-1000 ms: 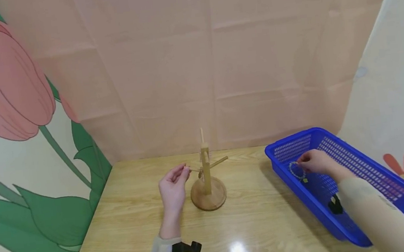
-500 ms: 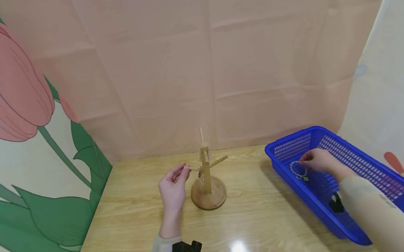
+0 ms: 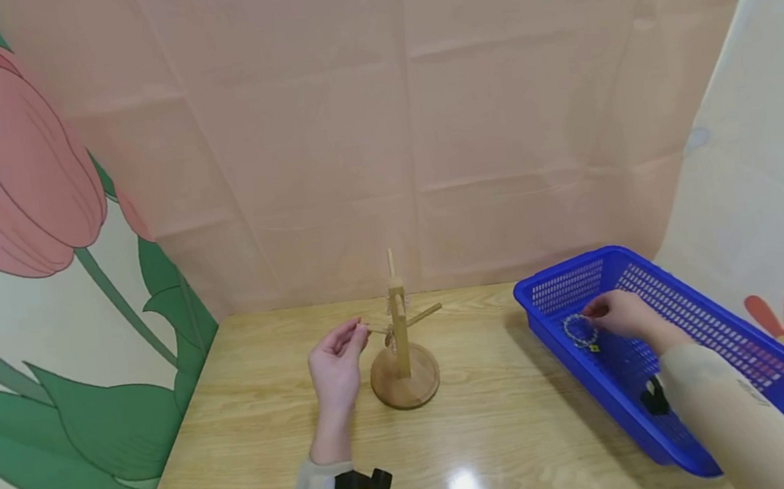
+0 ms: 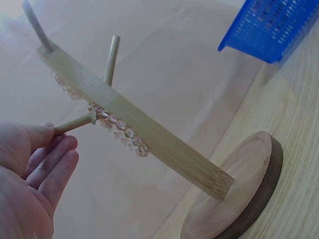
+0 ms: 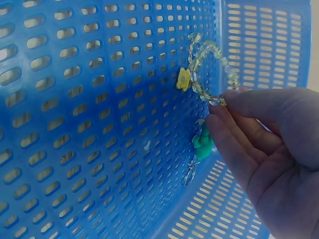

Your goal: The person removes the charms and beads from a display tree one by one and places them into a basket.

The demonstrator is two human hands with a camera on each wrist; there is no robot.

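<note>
Inside the blue basket (image 3: 596,382), my right hand (image 3: 626,319) pinches a bracelet of clear, pale yellow-green beads (image 5: 204,92) between thumb and fingertips. A yellow flower-like charm (image 5: 183,79) hangs from it. My left hand (image 3: 334,372) holds the tip of a peg (image 4: 75,123) on a wooden stand (image 3: 400,332) with a round base. Around that peg, close to the post, hangs a bracelet of pinkish clear beads (image 4: 128,132). More pink beads (image 4: 67,88) show higher on the post.
A green charm (image 5: 203,143) with a metal ring (image 5: 189,174) lies in the basket below my right fingers. Another bare peg (image 3: 425,314) juts to the right from the stand. The wooden table (image 3: 274,419) ends at a pink cloth backdrop (image 3: 310,165).
My right hand and the pale bead bracelet have shifted very slightly to the right within the basket. The left hand stays where it was on the peg.
</note>
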